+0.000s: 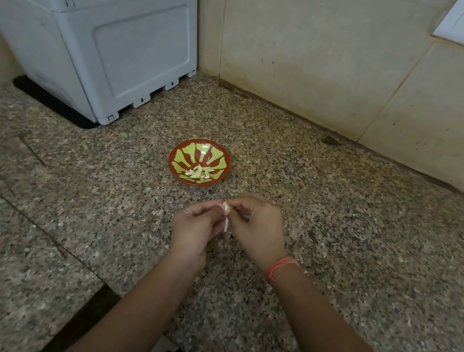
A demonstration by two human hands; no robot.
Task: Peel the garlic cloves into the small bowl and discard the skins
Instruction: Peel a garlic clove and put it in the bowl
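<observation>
Pinches one garlic clove [226, 207] between left hand [193, 225] and right hand [257, 228], low over the worktop [71, 197], skin strip [227, 225] dangling beneath. Has small bowl [183, 153] of peeled cloves [199, 172] just beyond both hands, likely for short drops.

I have one view only, worn on the head, wide-angle; it faces forward and steeply down across the table [39, 207] toward the tiled wall [303, 51] at the back; the left hand [191, 227] and right hand [258, 231] sit just below mid-frame, close under the lens; straight lines bow near the edges.
</observation>
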